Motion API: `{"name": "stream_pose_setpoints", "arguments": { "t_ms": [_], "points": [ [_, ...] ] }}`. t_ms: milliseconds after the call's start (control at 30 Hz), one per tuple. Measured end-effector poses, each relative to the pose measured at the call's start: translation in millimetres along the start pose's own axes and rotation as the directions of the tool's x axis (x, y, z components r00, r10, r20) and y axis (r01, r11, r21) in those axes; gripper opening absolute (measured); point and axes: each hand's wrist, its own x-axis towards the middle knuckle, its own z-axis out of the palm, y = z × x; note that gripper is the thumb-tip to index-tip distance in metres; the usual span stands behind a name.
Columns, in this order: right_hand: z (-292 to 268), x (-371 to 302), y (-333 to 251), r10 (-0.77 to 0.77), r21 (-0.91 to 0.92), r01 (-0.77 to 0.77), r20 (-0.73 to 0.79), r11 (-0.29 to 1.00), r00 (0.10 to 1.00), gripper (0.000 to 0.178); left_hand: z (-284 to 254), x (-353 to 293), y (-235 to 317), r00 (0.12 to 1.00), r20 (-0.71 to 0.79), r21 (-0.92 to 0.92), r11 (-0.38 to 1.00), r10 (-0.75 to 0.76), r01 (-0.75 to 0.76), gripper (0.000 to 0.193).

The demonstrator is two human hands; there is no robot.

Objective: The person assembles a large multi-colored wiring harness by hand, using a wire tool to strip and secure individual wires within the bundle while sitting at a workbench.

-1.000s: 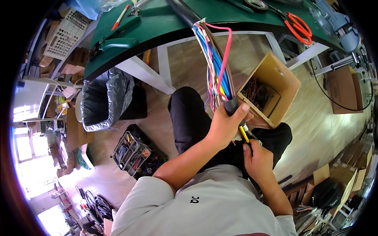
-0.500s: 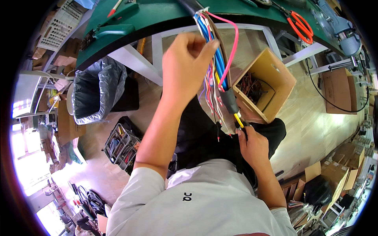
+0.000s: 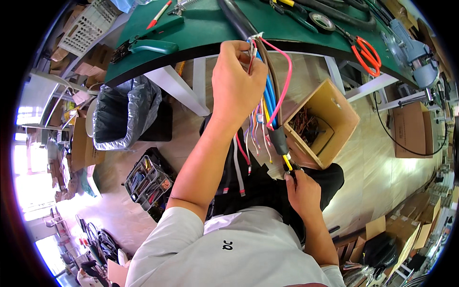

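Observation:
A thick black cable (image 3: 239, 21) comes off the bench with its sheath stripped, baring blue wires (image 3: 270, 95), a brown wire, a looping pink wire (image 3: 289, 71) and several thin coloured wires. My left hand (image 3: 239, 83) is closed at the upper end of the bared stretch, pinching thin wires near the sheath's cut edge. Loose ends of red and grey wires (image 3: 237, 167) hang below that hand. Lower down, a black sleeve (image 3: 278, 141) surrounds the bundle, and a yellow wire (image 3: 287, 162) sticks out of it. My right hand (image 3: 305, 191) grips something dark beside the yellow wire, mostly hidden by the fingers.
On the green bench (image 3: 201, 33) lie a green-handled hand tool (image 3: 153, 45), red-handled scissors (image 3: 367, 56), a tape roll (image 3: 322, 21) and a vise (image 3: 420, 57). A wooden box (image 3: 339, 124) with wire scraps, a lined bin (image 3: 122, 115) and a tool caddy (image 3: 149, 182) stand below.
My left hand has gone up along the bundle to the sheath's cut edge and closed on thin wires. Red and grey wire ends now hang to the left. My right hand stays by the yellow wire.

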Motion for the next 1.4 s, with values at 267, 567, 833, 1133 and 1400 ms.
{"name": "stream_pose_setpoints", "arguments": {
  "t_ms": [267,567,833,1133,1400],
  "points": [
    [4,-2,6,-0.037,-0.014,0.037,-0.004,0.999,0.999,0.020,0,6,6,0.989,-0.007,0.236,0.961,0.149,-0.143,0.026],
    [0,-2,7,-0.029,0.008,0.029,0.002,1.000,1.000,0.020,-18,-52,-2,0.977,0.190,0.230,0.972,-0.100,0.055,0.019],
    [-3,-5,9,-0.019,0.028,0.018,0.027,0.999,0.999,0.022,-27,-41,-8,0.958,0.277,-0.056,0.994,-0.074,0.093,0.027],
    [5,-6,7,-0.037,0.066,0.039,-0.034,0.997,0.999,0.024,-9,19,15,0.990,0.137,0.378,0.926,-0.030,-0.024,0.040],
    [4,-5,11,-0.032,0.092,0.037,-0.062,0.995,0.998,0.025,-24,-8,-7,0.947,0.315,0.193,0.981,-0.054,-0.008,0.035]
  ]
}}
